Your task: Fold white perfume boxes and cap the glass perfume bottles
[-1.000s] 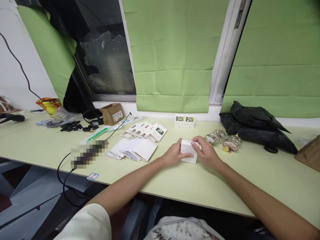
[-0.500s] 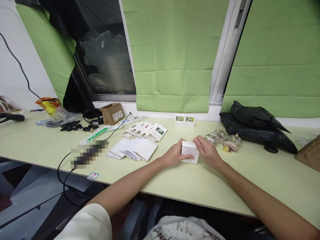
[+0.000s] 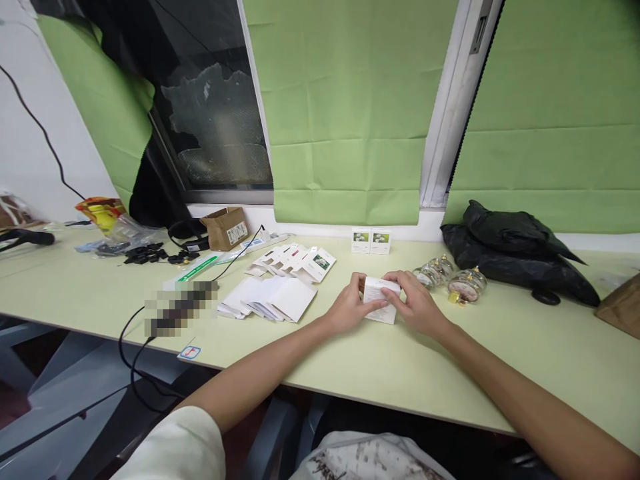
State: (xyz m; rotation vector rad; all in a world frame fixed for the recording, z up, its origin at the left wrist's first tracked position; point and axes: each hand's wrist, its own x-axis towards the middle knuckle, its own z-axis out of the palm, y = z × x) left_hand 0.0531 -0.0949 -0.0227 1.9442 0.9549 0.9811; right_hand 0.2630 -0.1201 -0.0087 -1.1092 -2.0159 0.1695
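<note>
Both my hands grip a small white carton box (image 3: 381, 300) over the pale green table (image 3: 350, 360). My left hand (image 3: 350, 308) clasps its left side, thumb across the front. My right hand (image 3: 415, 303) pinches the top right edge with curled fingers. To the left lie flat white card sleeves (image 3: 273, 298) and a fan of flattened printed cartons (image 3: 295, 261). Just right of my right hand stand small glass jars (image 3: 453, 283). Two finished white boxes with green pictures (image 3: 371, 241) stand by the window ledge.
A black plastic bag (image 3: 515, 250) lies at the back right, a brown box corner (image 3: 620, 303) at the far right. At the back left are a small cardboard box (image 3: 226, 227), black clips (image 3: 150, 253), a power strip (image 3: 265, 241) and cables (image 3: 130, 347).
The box has been turned and tilted between my hands, and my right fingers have shifted onto its top edge. Both hands stay in the same place on the table.
</note>
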